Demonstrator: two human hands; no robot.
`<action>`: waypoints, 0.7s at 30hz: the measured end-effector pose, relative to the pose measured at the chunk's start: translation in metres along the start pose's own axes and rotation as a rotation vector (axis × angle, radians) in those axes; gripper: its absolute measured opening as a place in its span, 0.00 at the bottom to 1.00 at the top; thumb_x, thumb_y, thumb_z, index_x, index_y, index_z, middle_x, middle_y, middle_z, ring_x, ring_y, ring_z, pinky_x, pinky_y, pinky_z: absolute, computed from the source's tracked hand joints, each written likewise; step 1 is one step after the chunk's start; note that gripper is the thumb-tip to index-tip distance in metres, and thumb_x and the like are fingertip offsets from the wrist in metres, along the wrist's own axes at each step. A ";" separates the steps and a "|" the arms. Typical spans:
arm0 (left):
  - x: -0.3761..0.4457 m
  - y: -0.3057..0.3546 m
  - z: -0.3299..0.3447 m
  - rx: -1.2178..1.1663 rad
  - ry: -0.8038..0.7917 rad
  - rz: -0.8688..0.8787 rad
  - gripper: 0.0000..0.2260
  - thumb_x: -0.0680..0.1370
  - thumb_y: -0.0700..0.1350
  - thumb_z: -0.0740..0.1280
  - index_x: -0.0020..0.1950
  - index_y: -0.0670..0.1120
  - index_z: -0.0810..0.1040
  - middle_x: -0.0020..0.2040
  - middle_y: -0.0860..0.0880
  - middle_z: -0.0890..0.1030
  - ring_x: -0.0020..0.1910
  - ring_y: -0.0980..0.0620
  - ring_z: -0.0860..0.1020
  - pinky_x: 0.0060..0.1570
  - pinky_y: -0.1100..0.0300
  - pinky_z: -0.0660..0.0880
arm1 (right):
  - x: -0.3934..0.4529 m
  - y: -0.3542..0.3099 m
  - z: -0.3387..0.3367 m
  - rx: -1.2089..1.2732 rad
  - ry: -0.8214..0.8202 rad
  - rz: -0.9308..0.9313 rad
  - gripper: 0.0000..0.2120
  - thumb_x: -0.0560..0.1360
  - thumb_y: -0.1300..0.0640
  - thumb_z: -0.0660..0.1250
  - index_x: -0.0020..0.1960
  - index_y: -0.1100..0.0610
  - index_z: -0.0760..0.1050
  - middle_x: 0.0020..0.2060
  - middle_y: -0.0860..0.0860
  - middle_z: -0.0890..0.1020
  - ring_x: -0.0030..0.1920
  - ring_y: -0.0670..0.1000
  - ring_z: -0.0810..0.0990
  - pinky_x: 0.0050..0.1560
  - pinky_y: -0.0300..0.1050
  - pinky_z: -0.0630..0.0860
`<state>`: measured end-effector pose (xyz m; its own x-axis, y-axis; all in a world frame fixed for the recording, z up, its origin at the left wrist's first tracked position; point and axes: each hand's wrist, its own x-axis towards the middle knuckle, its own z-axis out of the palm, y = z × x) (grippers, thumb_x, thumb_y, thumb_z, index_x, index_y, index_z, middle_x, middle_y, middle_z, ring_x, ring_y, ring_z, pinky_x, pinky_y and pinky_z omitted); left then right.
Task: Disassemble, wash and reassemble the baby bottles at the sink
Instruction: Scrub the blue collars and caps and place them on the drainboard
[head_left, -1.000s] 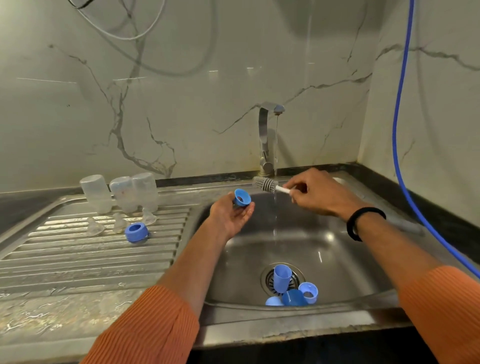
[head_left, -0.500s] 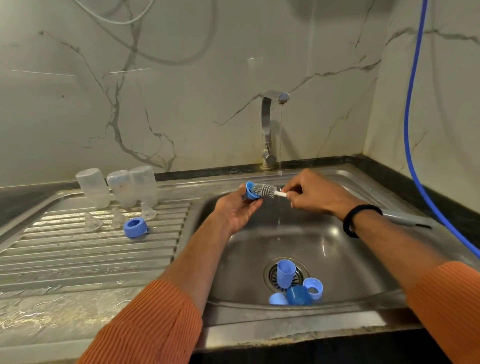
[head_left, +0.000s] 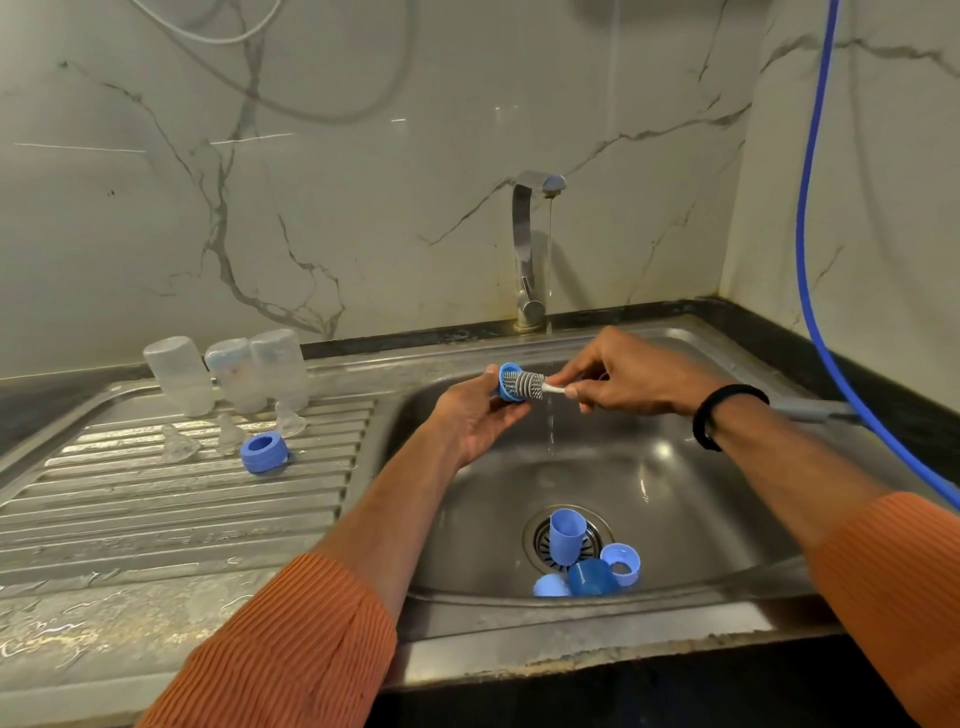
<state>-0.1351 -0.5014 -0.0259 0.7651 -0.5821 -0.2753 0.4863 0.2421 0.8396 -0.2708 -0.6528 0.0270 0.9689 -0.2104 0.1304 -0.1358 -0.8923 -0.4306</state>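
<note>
My left hand (head_left: 475, 415) grips a blue bottle ring (head_left: 506, 383) over the sink basin (head_left: 701, 499). My right hand (head_left: 623, 376) pinches the white handle of a small grey brush (head_left: 527, 385), whose bristles are pushed into the ring. A thin stream of water runs from the tap (head_left: 530, 244) just right of the brush. Three clear bottles (head_left: 234, 371) stand upside down on the drainboard (head_left: 156, 499), with clear teats (head_left: 228, 434) and another blue ring (head_left: 264, 453) in front of them.
Several blue caps and a ring (head_left: 587, 564) lie around the drain at the basin's front. A grey handle (head_left: 815, 410) rests on the sink's right edge. A blue hose (head_left: 810, 249) hangs down the right wall. Marble walls close in behind and to the right.
The brush has moved left from beside the ring into the ring's opening. My left hand has turned the ring toward the brush, and both hands have come together.
</note>
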 end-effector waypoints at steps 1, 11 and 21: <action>0.001 -0.002 0.001 0.032 0.002 0.009 0.15 0.85 0.45 0.64 0.66 0.36 0.77 0.57 0.35 0.81 0.54 0.41 0.84 0.51 0.50 0.84 | 0.000 0.001 -0.002 -0.024 -0.019 0.005 0.13 0.81 0.56 0.70 0.64 0.46 0.83 0.36 0.45 0.86 0.37 0.43 0.81 0.38 0.39 0.73; 0.001 -0.003 0.012 0.051 0.023 0.066 0.12 0.86 0.43 0.62 0.62 0.37 0.78 0.54 0.36 0.80 0.53 0.42 0.83 0.57 0.50 0.82 | 0.008 -0.011 0.009 -0.168 0.149 0.120 0.15 0.80 0.61 0.68 0.66 0.51 0.82 0.51 0.52 0.86 0.38 0.46 0.78 0.32 0.39 0.67; 0.000 0.012 -0.005 -0.049 0.034 0.028 0.14 0.85 0.45 0.62 0.65 0.35 0.76 0.58 0.35 0.81 0.53 0.40 0.83 0.55 0.49 0.81 | 0.005 -0.007 0.006 -0.041 0.124 -0.101 0.14 0.81 0.56 0.70 0.65 0.45 0.82 0.33 0.40 0.83 0.35 0.36 0.80 0.35 0.32 0.68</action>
<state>-0.1271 -0.4942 -0.0180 0.7920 -0.5480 -0.2690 0.4844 0.2959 0.8233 -0.2638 -0.6452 0.0253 0.9453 -0.1648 0.2817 -0.0503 -0.9264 -0.3731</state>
